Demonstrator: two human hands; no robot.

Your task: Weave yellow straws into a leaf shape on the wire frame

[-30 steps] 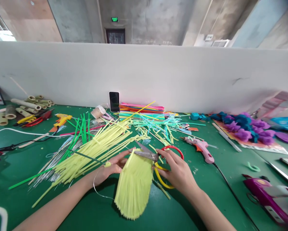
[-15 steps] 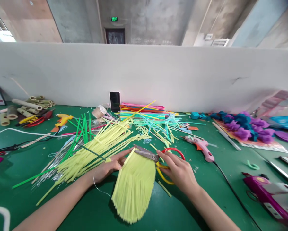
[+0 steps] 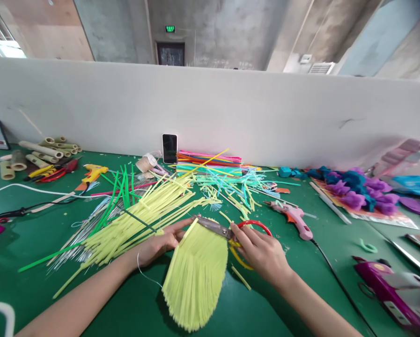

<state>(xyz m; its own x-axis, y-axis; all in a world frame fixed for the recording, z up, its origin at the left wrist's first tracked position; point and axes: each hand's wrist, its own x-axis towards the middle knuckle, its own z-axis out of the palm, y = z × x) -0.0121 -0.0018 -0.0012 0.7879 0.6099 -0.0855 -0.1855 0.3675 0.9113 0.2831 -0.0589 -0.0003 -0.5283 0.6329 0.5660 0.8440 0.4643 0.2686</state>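
Two bare hands work over a green table [image 3: 125, 311], with a yellow fan-shaped piece [image 3: 197, 271] of fuzzy stems between them, straight in front of the person. Its long axis runs away from the person, from a rounded near end to a narrower far end, leaning slightly.

The left hand [image 3: 160, 244] is on the left of the piece and is the nearer of the two: it pinches the upper left edge, the thumb at the side and the fingers reaching along and partly behind the far end. How hard those hidden fingertips press, I cannot tell.

The right hand [image 3: 261, 250] is just beside the right edge, its fingers curled round the handles of a pair of scissors [image 3: 213, 226], one handle red, the other yellow. The blades look closed or nearly so. They point left, toward the left fingertips, and lie crosswise to the long axis of the piece, over its far end. The tip is near the upper left corner, very close to the left fingers.

A thin pale wire [image 3: 150, 276] loops from the left wrist area to the left edge of the piece. A heap of loose yellow stems [image 3: 136, 220] lies beyond the left hand; a pink glue gun [image 3: 294, 219] lies beyond the right.
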